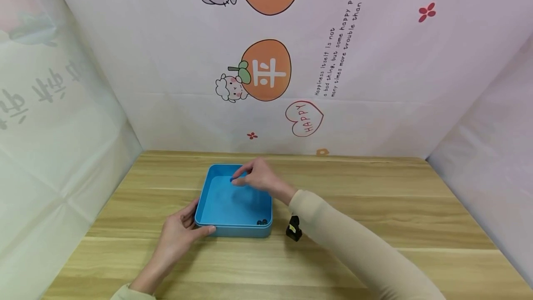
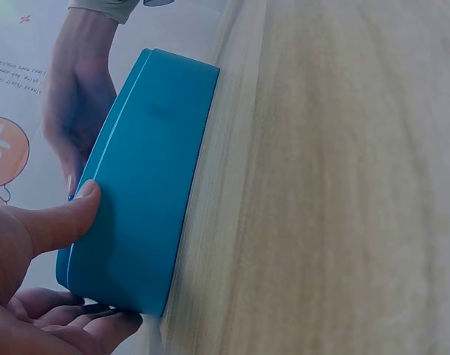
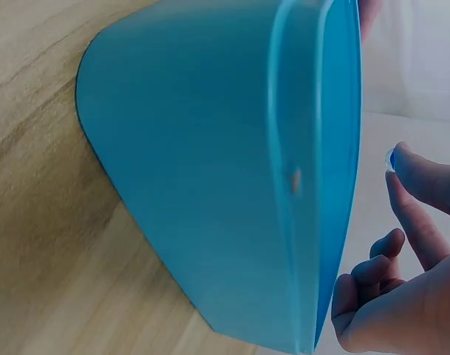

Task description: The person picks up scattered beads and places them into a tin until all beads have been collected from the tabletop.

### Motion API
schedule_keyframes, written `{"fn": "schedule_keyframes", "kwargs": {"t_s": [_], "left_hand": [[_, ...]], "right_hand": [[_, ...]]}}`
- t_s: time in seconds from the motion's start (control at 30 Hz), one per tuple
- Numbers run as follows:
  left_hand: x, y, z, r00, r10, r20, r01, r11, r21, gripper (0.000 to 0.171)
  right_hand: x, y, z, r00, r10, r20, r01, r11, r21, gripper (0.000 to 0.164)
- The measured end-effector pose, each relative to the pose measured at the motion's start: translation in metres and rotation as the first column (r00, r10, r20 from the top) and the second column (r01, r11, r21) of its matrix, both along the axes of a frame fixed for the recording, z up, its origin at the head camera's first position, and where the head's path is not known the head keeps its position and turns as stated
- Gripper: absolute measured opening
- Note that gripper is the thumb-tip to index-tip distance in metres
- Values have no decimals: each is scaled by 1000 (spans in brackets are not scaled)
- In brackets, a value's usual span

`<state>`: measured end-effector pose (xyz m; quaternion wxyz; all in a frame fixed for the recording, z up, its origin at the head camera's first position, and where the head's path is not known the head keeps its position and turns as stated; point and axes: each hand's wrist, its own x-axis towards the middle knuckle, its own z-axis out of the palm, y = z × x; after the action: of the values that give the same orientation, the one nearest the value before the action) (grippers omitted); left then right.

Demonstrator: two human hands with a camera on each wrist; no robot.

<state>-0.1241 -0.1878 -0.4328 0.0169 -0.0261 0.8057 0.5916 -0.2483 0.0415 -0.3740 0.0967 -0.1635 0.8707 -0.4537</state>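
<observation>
A shallow blue square box [image 1: 233,203] sits on the wooden table. My left hand [image 1: 176,233] holds its near left corner, with the thumb [image 2: 69,214] on the front wall and the other fingers along the left side. Above the far part of the box, my right hand [image 1: 260,177] pinches a small clear-and-blue glass marble [image 3: 391,158] between thumb and index finger. The other fingers of that hand are curled. Two dark marbles [image 1: 262,222] lie inside the box at its near right corner.
A small black device with a yellow label [image 1: 294,228] shows beside my right forearm, right of the box. The wooden table [image 1: 374,226] ends at a printed white cloth [image 1: 187,119] at the back, with more white cloth on both sides.
</observation>
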Motion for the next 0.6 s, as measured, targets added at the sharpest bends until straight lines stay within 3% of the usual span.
{"fn": "schedule_keyframes", "kwargs": {"t_s": [0.6], "left_hand": [[1, 0, 0, 1000, 1, 4, -1, 1000, -4, 97]], "right_hand": [[1, -6, -6, 999, -23, 22, 24, 1000, -21, 19]]}}
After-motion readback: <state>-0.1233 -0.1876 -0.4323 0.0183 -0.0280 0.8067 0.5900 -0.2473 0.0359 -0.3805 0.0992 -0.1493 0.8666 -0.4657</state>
